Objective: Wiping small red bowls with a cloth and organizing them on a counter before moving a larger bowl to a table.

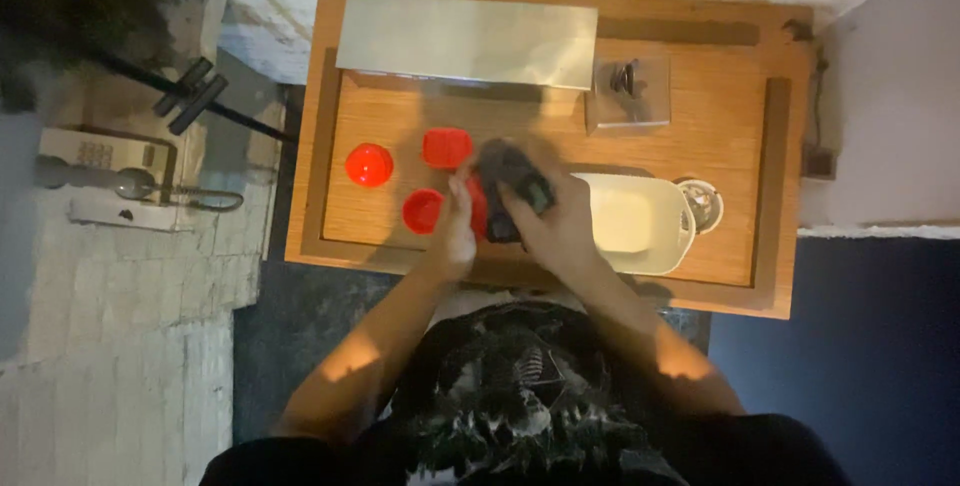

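Note:
My left hand (455, 231) grips a red cup-like piece (478, 208) at the front middle of the wooden table (700, 136). My right hand (555, 226) presses a dark cloth (512, 178) against that red piece. Three more red plastic pieces lie to the left: a round one (369, 164), a squarish one (446, 147) and a small bowl (423, 211) right beside my left hand.
A white rectangular basin (640, 224) stands just right of my right hand, with a small round metal cup (702, 204) beyond it. A metal sheet (468, 41) and a small tray holding a dark object (628, 86) lie at the back. A telephone (100, 171) sits on the left ledge.

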